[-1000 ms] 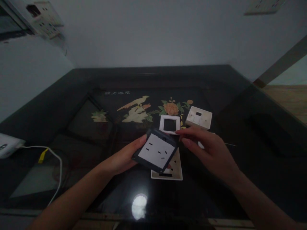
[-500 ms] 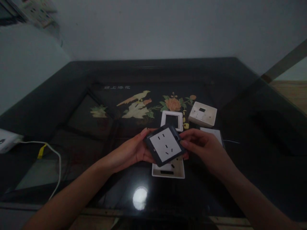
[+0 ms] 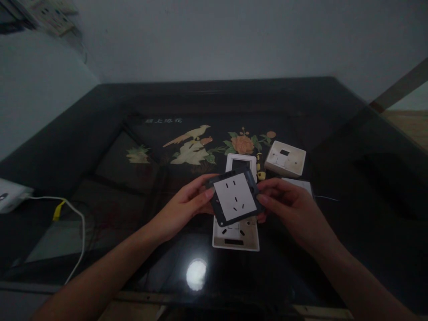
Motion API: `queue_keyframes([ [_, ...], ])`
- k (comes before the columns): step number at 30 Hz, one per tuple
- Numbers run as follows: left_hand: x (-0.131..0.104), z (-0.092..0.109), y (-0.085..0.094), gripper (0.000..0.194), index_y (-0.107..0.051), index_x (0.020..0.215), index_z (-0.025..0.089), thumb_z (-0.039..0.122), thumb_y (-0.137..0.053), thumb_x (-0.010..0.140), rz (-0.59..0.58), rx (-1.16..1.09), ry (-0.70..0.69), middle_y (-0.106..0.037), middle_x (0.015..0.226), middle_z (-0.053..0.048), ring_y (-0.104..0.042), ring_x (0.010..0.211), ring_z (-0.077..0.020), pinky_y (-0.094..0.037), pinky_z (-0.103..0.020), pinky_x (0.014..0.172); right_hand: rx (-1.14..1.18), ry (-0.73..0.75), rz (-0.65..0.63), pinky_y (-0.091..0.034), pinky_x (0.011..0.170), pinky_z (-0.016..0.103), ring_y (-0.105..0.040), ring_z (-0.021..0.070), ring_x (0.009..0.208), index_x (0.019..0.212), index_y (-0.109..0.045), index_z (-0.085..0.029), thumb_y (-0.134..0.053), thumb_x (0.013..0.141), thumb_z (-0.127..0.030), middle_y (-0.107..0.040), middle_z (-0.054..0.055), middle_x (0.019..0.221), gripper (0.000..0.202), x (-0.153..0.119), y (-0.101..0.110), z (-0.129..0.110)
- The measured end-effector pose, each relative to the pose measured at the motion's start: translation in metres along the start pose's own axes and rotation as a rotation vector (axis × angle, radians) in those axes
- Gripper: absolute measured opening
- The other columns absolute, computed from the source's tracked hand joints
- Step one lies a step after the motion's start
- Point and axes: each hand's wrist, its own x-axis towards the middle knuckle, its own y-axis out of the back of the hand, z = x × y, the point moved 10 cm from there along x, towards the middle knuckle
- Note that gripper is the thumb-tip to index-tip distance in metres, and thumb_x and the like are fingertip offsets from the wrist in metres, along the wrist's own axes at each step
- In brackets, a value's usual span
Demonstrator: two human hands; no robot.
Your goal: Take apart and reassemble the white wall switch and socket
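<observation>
A socket panel (image 3: 236,198) with a white slotted face and a dark surround is held tilted between both hands. My left hand (image 3: 187,203) grips its left edge, thumb on the front. At the right edge, my right hand (image 3: 289,205) pinches it with thumb and fingers. Below the panel lies an open white box (image 3: 236,242), partly covered by it. Just behind is a white frame (image 3: 254,166), its lower part hidden by the panel. A yellow and black object (image 3: 261,171) lies beside the frame.
A second white box (image 3: 286,159) stands at the right rear, with a flat pale piece (image 3: 302,183) partly behind my right hand. A white cable (image 3: 82,223) with a yellow tag crosses the left of the dark glossy table (image 3: 160,272).
The socket panel has turned to a more level angle and moved slightly right. My left thumb has come onto its front edge. The right hand has shifted slightly right with it.
</observation>
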Motion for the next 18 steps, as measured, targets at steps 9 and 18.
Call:
queue_keyframes([
  [9,-0.012,0.002,-0.028,0.046,-0.054,0.122,0.024,0.023,-0.075,0.081,-0.215,0.229,0.089,-0.071,0.103,-0.001,-0.069,0.090,-0.0152,-0.055,-0.020,0.071,-0.147,-0.077,-0.072,-0.047,0.042,0.018,-0.055,0.0070,0.044,0.086,-0.078,-0.021,-0.073,0.077,-0.027,-0.071,0.000,0.064,0.012,-0.009,-0.016,-0.006],
  [18,-0.008,0.013,-0.019,0.062,-0.053,0.127,0.029,0.012,-0.080,0.074,-0.101,0.149,-0.048,-0.073,0.110,0.001,-0.070,0.101,-0.0160,-0.058,-0.020,0.079,-0.119,0.087,0.028,-0.054,0.052,0.015,-0.062,0.0059,0.049,0.097,-0.073,-0.026,-0.072,0.080,-0.018,-0.067,-0.006,0.063,0.018,-0.009,-0.004,-0.020],
])
